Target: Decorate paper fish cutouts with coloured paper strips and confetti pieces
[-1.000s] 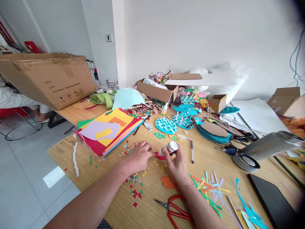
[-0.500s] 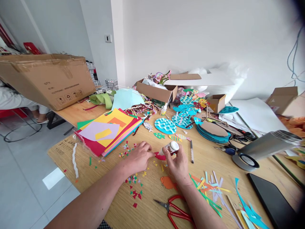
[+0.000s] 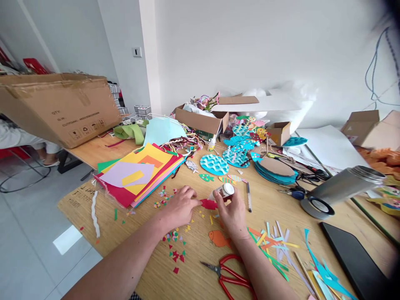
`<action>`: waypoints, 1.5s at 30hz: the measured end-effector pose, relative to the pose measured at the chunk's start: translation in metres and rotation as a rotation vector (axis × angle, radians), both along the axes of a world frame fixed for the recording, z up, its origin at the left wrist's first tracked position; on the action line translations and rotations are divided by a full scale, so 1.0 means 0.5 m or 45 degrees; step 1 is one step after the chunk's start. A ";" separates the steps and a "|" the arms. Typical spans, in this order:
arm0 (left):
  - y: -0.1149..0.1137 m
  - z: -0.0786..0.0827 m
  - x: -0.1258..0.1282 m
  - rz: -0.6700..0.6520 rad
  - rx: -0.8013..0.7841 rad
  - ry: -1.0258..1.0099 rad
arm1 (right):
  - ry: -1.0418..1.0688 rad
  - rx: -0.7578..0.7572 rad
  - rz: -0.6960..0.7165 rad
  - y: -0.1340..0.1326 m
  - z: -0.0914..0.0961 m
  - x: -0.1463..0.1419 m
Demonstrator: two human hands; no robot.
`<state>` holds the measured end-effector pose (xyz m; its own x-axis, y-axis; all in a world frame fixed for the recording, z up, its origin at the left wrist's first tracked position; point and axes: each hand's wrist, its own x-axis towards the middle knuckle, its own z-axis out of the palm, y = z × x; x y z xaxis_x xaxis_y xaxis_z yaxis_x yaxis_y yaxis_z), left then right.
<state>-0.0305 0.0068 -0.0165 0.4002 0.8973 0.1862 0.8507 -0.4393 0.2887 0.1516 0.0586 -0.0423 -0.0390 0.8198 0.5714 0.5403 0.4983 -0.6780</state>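
My left hand (image 3: 179,207) rests on the wooden table (image 3: 200,258), fingers pinched on a small red paper fish (image 3: 208,204). My right hand (image 3: 233,212) is closed round a small white-capped glue bottle (image 3: 223,191), tipped with its nozzle down toward the red fish. An orange paper fish (image 3: 218,238) lies just below my right wrist. Tiny coloured paper scraps (image 3: 175,243) are scattered under my left forearm.
Red-handled scissors (image 3: 229,275) lie near the front edge. A stack of coloured paper (image 3: 139,173) sits to the left, blue wave discs (image 3: 214,164) and a pen (image 3: 248,196) behind. A metal flask (image 3: 340,189) lies on its side right, beside a black tablet (image 3: 353,256). Paper strips (image 3: 278,246) lie right. A large cardboard box (image 3: 59,104) stands far left.
The view has shifted slightly leftward. The glue bottle's tip has lifted a little off the red fish, showing more of it; both hands stay in place.
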 end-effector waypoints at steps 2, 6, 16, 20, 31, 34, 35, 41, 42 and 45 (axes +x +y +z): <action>0.001 -0.002 0.000 0.000 0.007 0.005 | 0.005 -0.008 0.002 0.000 0.000 0.000; 0.001 -0.003 -0.001 -0.004 0.011 0.010 | 0.001 -0.012 -0.009 0.001 0.002 -0.001; 0.000 0.000 0.001 0.004 0.000 0.001 | -0.002 0.016 0.022 0.000 0.004 -0.002; -0.001 0.001 0.001 0.006 -0.004 0.014 | -0.003 0.023 0.024 -0.001 0.005 -0.002; -0.001 -0.001 -0.001 0.002 0.015 0.004 | -0.001 0.003 0.017 -0.003 0.006 -0.002; -0.001 0.001 0.000 0.002 0.000 0.000 | 0.000 0.008 0.015 -0.003 0.007 -0.002; -0.001 0.002 0.000 0.002 -0.006 0.000 | 0.003 0.008 0.019 -0.004 0.008 -0.002; -0.001 0.003 0.000 0.004 -0.014 0.009 | 0.004 0.000 0.045 -0.003 0.007 -0.002; -0.001 0.002 0.000 0.002 -0.010 0.008 | 0.005 -0.002 0.048 -0.003 0.007 -0.002; -0.001 0.001 0.000 0.000 -0.005 0.001 | 0.008 0.000 0.052 -0.003 0.005 -0.001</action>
<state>-0.0306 0.0064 -0.0160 0.4005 0.8979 0.1826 0.8508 -0.4384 0.2897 0.1509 0.0571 -0.0398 -0.0690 0.8176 0.5717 0.5151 0.5199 -0.6814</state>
